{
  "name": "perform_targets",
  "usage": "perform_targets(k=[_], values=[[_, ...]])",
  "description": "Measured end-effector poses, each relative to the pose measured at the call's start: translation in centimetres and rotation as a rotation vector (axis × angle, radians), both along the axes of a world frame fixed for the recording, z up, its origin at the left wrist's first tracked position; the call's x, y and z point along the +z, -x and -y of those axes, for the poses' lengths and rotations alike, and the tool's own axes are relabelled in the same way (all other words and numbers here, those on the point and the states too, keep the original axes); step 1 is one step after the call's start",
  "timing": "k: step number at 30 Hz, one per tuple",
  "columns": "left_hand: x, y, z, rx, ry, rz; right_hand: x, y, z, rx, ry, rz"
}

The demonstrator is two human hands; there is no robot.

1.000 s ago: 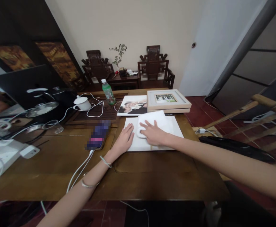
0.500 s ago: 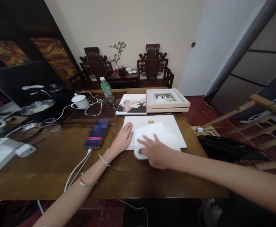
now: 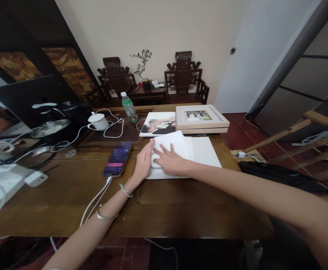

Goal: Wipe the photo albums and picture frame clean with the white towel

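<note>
A folded white cloth [image 3: 175, 139] lies on a white board [image 3: 207, 153] on the wooden table. My right hand [image 3: 171, 161] rests on the cloth with fingers spread wide, pressing it near the board's left side. Along the board's left edge, my left hand [image 3: 143, 161] stands partly on its side, fingers stretched out and close together, touching or nearly touching the cloth. The small yellowish mark near the board's top is hidden now.
Behind the board are a photo print [image 3: 161, 123] and stacked frames [image 3: 202, 118]. A phone [image 3: 119, 159] on a charging cable lies left of my left hand. Farther left stand a green bottle [image 3: 129, 108], a lidded white cup [image 3: 98, 122] and a power strip [image 3: 5, 183].
My right hand has slid the cloth left and away from me across the board. My left hand has tilted from lying flat onto its side.
</note>
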State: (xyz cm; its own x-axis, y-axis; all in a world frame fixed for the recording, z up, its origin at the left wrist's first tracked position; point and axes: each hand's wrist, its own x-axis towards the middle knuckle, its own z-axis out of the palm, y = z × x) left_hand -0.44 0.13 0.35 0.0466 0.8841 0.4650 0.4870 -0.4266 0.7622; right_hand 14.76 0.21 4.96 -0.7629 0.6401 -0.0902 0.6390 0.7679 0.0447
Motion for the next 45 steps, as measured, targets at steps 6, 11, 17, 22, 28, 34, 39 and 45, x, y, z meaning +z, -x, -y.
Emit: perform_targets(k=[6,11,17,22,28,34,39,45], values=[[0.0,0.0,0.1,0.017,0.029,0.044,0.8,-1.6,5.1,0.219,0.073,-0.034],[-0.6,-0.3,0.1,-0.026,0.041,-0.119,3.7,-3.2,7.8,0.238,0.256,0.004],[-1.8,-0.2,-0.2,-0.073,0.072,-0.393,3.7,-5.7,4.3,0.039,0.153,0.039],[-2.2,-0.1,-0.3,-0.113,0.029,-0.501,3.0,-4.8,-0.3,-0.105,0.106,-0.068],[-1.1,-0.1,-0.1,-0.109,-0.012,-0.514,4.0,0.0,-4.9,-0.151,0.193,-0.164],[-1.2,0.1,0.0,-0.087,-0.009,-0.528,4.3,2.3,-7.3,-0.135,0.255,-0.211],[-1.5,0.1,0.0,-0.065,0.011,-0.541,4.9,-1.2,-8.2,-0.226,0.288,-0.220],[-1.6,0.1,0.0,-0.070,0.000,-0.556,5.3,-9.5,-7.3,-0.375,0.268,-0.220]])
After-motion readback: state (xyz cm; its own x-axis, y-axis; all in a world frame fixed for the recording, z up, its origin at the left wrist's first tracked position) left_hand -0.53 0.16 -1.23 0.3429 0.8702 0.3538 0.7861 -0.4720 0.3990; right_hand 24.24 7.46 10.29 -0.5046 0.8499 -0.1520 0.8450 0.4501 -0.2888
